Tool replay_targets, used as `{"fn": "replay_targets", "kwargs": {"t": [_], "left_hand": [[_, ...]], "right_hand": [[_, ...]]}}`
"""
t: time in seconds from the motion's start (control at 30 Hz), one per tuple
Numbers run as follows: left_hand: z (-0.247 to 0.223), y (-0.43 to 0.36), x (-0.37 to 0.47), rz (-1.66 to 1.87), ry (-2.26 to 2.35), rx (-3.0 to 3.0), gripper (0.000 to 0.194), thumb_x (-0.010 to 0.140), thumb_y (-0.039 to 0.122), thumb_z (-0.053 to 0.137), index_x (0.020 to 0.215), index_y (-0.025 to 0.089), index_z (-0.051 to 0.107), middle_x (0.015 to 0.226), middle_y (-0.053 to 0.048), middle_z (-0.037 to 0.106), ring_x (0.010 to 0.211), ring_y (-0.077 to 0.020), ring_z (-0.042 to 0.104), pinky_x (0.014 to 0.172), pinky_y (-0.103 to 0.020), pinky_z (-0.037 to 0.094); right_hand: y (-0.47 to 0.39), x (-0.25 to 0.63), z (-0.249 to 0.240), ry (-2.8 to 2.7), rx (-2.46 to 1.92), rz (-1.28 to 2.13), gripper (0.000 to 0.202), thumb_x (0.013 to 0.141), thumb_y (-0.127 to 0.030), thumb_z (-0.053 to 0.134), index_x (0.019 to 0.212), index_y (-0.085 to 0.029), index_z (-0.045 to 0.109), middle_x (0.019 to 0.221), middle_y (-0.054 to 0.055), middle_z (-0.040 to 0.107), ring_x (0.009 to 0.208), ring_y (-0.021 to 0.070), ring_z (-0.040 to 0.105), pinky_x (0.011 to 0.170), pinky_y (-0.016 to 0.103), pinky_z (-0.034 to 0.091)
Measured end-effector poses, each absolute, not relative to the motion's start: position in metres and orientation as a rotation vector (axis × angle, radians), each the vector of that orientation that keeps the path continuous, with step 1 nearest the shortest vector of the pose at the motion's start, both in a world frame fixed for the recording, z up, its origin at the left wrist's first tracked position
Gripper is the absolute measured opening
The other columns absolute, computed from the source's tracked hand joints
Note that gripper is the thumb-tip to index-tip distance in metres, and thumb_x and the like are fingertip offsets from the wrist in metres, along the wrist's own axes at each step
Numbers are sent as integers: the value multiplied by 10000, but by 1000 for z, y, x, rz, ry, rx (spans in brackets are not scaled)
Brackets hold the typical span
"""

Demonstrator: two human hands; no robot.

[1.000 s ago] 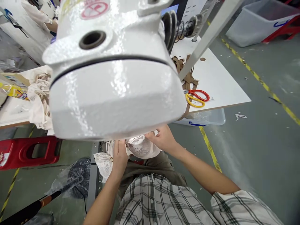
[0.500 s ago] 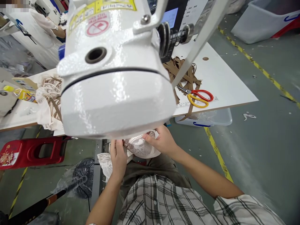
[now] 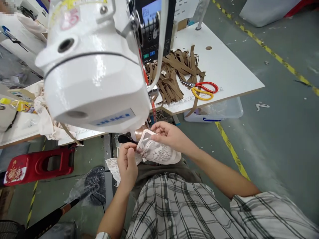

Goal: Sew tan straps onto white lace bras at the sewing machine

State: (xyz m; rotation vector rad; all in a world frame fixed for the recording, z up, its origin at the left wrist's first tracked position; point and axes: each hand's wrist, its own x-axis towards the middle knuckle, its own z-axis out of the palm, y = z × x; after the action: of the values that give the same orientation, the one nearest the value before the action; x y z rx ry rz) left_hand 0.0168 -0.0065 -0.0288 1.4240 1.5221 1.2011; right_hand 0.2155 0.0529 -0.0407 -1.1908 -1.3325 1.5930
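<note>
A pale lace cup piece (image 3: 161, 153) lies between my hands, just below the head of a white sewing machine (image 3: 99, 89). My right hand (image 3: 170, 136) pinches its upper edge, thumb on top and fingers curled. At the piece's left corner, my left hand (image 3: 128, 162) is closed on the edge with bent fingers. More white lace fabric (image 3: 113, 167) hangs behind my left wrist. The needle area is partly hidden by the machine head and my fingers.
Brown straps (image 3: 171, 79) and red-and-yellow scissors (image 3: 203, 91) lie on the white table (image 3: 231, 73). Pale fabric (image 3: 47, 116) and a yellow bottle (image 3: 18, 105) are at left. A red stool (image 3: 42, 166) stands below, a plastic bin (image 3: 224, 109) under the table's right side. A person (image 3: 22, 30) is at upper left.
The view has shifted, so the machine head sits further left and more brown straps show. Both hands and the lace piece now show more fully, and its pointed corner has come up between the hands.
</note>
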Motion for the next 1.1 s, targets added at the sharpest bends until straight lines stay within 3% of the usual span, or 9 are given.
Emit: {"fn": "replay_targets", "kwargs": {"t": [0.17, 0.27, 0.37, 0.47, 0.53, 0.6, 0.83, 1.1], "left_hand": [[-38, -15, 21, 918, 1339, 1311, 314, 986, 462, 481, 1024, 222, 679, 958, -53, 686, 885, -182, 642, 806, -299, 521], [-43, -5, 30, 757, 1148, 1128, 397, 963, 526, 474, 1075, 225, 706, 1105, -82, 709, 1041, -232, 653, 982, -382, 506], [-39, 1, 40, 750, 957, 900, 404, 920, 550, 513, 1038, 216, 706, 1100, -96, 709, 1102, -255, 649, 1044, -431, 486], [-30, -7, 46, 955, 938, 763, 290, 888, 510, 584, 800, 235, 607, 735, -24, 626, 849, -213, 670, 969, -458, 529], [-26, -20, 46, 1100, 955, 781, 383, 901, 500, 584, 656, 239, 446, 526, 50, 400, 608, -159, 569, 893, -443, 550], [-27, -37, 45, 1192, 955, 892, 474, 922, 503, 564, 606, 229, 341, 475, 73, 274, 504, -130, 458, 838, -418, 548], [-45, -71, 35, 1324, 928, 1223, 475, 957, 448, 523, 594, 205, 338, 517, 48, 376, 522, -126, 466, 802, -426, 512], [-47, -74, 26, 1339, 893, 1248, 463, 965, 447, 522, 592, 218, 368, 518, 43, 373, 522, -140, 475, 806, -458, 516]], "right_hand": [[31, 246, -38, -1618, -1167, 1528, 250, 903, -411, 618, 957, -202, 742, 769, 9, 596, 711, 128, 532, 644, 258, 391], [15, 251, -36, -1878, -1130, 1276, 232, 953, -368, 560, 982, -225, 742, 833, 22, 621, 812, 140, 572, 725, 258, 402], [2, 249, -40, -2139, -1120, 1045, 223, 973, -345, 528, 915, -224, 707, 824, 13, 617, 789, 133, 566, 686, 251, 376], [-7, 247, -48, -2181, -1257, 723, 175, 955, -303, 542, 869, -220, 670, 809, 14, 633, 731, 137, 556, 620, 266, 336], [-9, 247, -53, -2112, -1331, 509, 175, 945, -268, 530, 831, -222, 655, 765, 18, 632, 683, 140, 545, 590, 279, 314], [-11, 247, -58, -2049, -1308, 364, 211, 941, -259, 522, 765, -227, 634, 699, 17, 617, 639, 138, 533, 573, 283, 310], [-14, 237, -66, -1967, -1104, 296, 216, 921, -263, 583, 708, -254, 618, 620, -7, 634, 585, 122, 538, 547, 253, 348], [-13, 229, -61, -2028, -1289, 520, 350, 941, -418, 517, 657, -257, 643, 612, 16, 639, 577, 137, 524, 543, 265, 356]]}}
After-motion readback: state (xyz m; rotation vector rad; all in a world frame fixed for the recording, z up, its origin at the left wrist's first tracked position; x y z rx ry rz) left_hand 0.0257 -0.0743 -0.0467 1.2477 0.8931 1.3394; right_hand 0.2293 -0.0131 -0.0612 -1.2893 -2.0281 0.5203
